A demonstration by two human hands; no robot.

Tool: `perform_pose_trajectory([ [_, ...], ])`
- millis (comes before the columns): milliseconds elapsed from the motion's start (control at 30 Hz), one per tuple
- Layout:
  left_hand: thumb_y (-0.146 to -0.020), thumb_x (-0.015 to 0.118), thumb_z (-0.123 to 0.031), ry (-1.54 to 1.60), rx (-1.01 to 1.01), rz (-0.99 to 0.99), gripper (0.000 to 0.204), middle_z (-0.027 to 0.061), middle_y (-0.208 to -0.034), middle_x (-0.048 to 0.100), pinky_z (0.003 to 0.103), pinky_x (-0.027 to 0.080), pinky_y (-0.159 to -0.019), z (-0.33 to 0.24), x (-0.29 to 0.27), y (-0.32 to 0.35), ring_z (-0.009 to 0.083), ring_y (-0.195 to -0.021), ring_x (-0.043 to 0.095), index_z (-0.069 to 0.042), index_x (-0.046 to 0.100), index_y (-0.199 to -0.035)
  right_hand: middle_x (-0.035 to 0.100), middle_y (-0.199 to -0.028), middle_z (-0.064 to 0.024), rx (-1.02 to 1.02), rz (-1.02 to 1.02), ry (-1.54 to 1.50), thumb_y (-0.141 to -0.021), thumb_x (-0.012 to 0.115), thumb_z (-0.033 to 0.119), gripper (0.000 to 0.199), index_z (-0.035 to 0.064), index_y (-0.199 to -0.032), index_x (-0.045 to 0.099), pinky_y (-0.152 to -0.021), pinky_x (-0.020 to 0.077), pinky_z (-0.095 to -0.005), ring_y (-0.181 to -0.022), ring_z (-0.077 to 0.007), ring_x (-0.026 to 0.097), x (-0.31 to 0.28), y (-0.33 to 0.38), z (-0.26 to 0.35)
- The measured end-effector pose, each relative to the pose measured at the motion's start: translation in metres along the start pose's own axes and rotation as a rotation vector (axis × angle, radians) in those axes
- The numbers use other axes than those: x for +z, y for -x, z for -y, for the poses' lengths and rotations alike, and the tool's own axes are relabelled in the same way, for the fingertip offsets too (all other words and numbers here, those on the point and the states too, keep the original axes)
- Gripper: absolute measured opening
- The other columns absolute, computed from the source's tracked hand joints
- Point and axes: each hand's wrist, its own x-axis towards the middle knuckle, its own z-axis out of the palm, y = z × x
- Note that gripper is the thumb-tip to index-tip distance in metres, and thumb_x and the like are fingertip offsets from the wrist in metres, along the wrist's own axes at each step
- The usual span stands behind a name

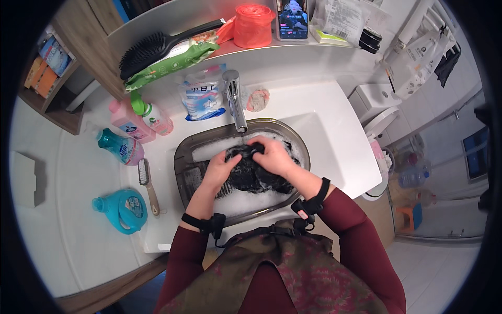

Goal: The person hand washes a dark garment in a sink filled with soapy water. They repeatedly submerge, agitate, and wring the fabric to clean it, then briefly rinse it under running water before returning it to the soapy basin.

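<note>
A wet black garment (253, 177) lies bunched in a grey see-through washbasin (184, 153) among white suds. My left hand (222, 170) grips the cloth at its upper left, thumb toward the middle. Opposite it, my right hand (273, 157) pinches the upper right part of the same cloth, fingers bent over it. The two hands are close together, below the spout of the chrome faucet (235, 99). Ridges of a built-in washboard show at the basin's left side. The fingertips are partly hidden in the dark folds.
Left of the basin stand a scrub brush (149, 188), a turquoise jug (123, 210), a teal-capped bottle (121, 147) and a pink bottle (132, 123). A detergent bag (203, 99) leans behind. The shelf above holds a black hairbrush (149, 52), a red bag roll (253, 26) and a phone (292, 20).
</note>
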Motion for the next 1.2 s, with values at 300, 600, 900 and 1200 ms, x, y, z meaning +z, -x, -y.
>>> perform_pose_trajectory([
  [300, -0.079, 0.082, -0.021, -0.665, 0.044, 0.168, 0.036, 0.0061, -0.089, 0.066, 0.031, 0.048, -0.079, -0.012, -0.017, 0.005, 0.0131, -0.084, 0.06, 0.003, 0.068, -0.102, 0.065, -0.092, 0.0005, 0.048, -0.014, -0.375, -0.079, 0.057, -0.002, 0.02, 0.0043, -0.097, 0.065, -0.087, 0.0469, -0.0246, -0.089, -0.0093, 0.06, -0.062, -0.004, 0.038],
  [600, -0.077, 0.084, -0.017, -0.7, 0.279, 0.104, 0.038, 0.006, -0.094, 0.064, 0.033, 0.051, -0.079, -0.032, -0.009, 0.018, 0.0194, -0.089, 0.064, 0.002, 0.065, -0.104, 0.066, -0.087, 0.0016, -0.027, -0.138, -0.493, -0.079, 0.059, 0.0, 0.017, 0.0048, -0.094, 0.066, -0.079, 0.0469, -0.0218, -0.084, -0.0064, 0.059, -0.102, 0.002, 0.055],
  [900, -0.084, 0.067, 0.005, -0.03, 0.111, -0.013, 0.023, 0.0031, -0.104, 0.067, 0.026, 0.051, -0.082, -0.039, 0.006, 0.033, 0.0105, -0.091, 0.062, 0.001, 0.065, -0.106, 0.065, -0.097, -0.0036, 0.04, -0.221, -0.525, -0.083, 0.058, -0.006, 0.025, 0.004, -0.105, 0.062, -0.087, 0.0479, -0.0257, -0.093, -0.0122, 0.061, -0.107, -0.003, 0.028],
  [1200, -0.083, 0.051, -0.003, 0.952, 0.135, -0.008, 0.042, 0.0136, -0.118, 0.063, 0.043, 0.049, -0.104, -0.023, 0.056, -0.004, 0.029, -0.114, 0.061, -0.003, 0.057, -0.124, 0.064, -0.095, -0.005, -0.178, -0.186, -0.381, -0.077, 0.061, 0.002, 0.018, 0.0044, -0.095, 0.063, -0.088, 0.0486, -0.0311, -0.093, -0.0172, 0.061, -0.025, 0.02, 0.057],
])
